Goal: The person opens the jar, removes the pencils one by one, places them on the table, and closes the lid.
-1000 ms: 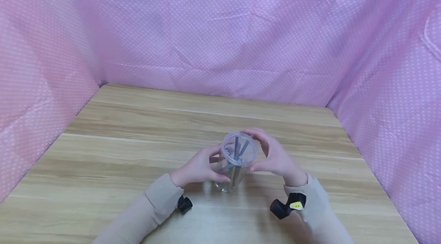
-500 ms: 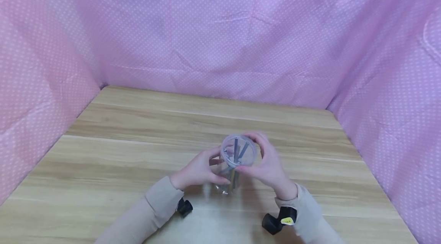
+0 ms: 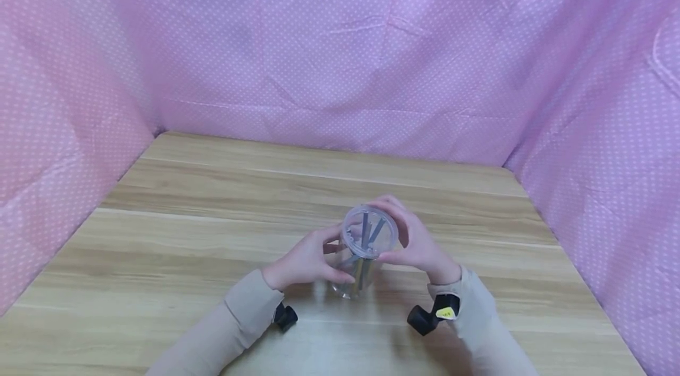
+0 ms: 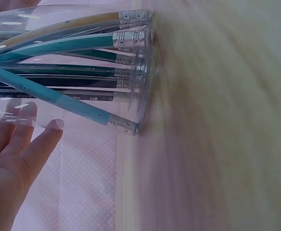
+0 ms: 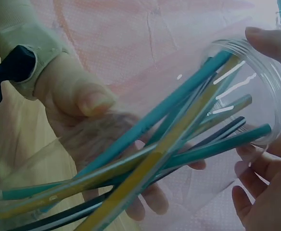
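Observation:
A clear plastic jar [image 3: 373, 274] with a round clear lid [image 3: 366, 254] stands on the table in front of me, slightly right of the middle. Several pencils [image 5: 169, 137], teal, yellow and dark, lie crosswise inside it. Near the jar's bottom, metal ferrules show in the left wrist view, and one dark pencil [image 4: 90, 97] is marked HB. My left hand [image 3: 304, 258] grips the jar's body from the left, thumb in front and fingers behind. Around the lid's right side curl the thumb and fingers of my right hand [image 3: 417, 243]; its far fingertips are partly hidden in the head view.
The wooden table [image 3: 212, 199] extends around the jar. Pink dotted cloth [image 3: 329, 57] hangs along its back and both sides. A black wrist camera [image 3: 432, 314] sits below my right hand, and another black wrist camera [image 3: 285, 317] below my left.
My right hand came in round the lid, its thumb moving left along the front rim, then shifting back right a little. My left hand and the jar have stayed nearly still.

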